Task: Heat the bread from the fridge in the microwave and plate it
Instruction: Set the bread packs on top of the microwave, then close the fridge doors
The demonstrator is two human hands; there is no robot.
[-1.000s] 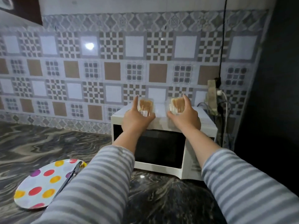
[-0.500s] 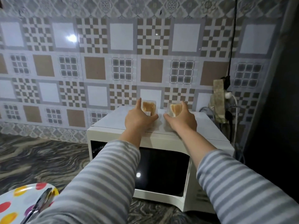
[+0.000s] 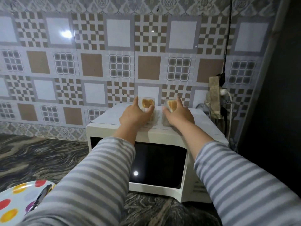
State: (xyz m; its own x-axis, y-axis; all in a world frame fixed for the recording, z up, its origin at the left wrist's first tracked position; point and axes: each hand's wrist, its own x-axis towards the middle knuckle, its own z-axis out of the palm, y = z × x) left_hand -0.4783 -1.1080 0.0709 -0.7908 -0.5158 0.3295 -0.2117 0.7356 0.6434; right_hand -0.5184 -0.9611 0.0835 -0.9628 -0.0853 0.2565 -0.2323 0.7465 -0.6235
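Two clear plastic packs with bread inside stand on top of the white microwave (image 3: 202, 128). My left hand (image 3: 136, 114) grips the left bread pack (image 3: 147, 102), thumb on one side and fingers on the other. My right hand (image 3: 178, 115) holds the right bread pack (image 3: 171, 104) in the same way. The microwave's dark door (image 3: 156, 163) is closed. A polka-dot plate (image 3: 14, 201) lies on the counter at the bottom left, with a dark utensil (image 3: 43, 194) resting on it.
The marbled dark counter (image 3: 40, 157) stretches left of the microwave. A patterned tile wall stands behind. At the right, a socket with plugs and cables (image 3: 222, 95) hangs beside a dark tall surface (image 3: 273, 111).
The view has come closer to the microwave and tilted slightly. Both hands stay on the bread packs on the microwave's top, hardly moving.
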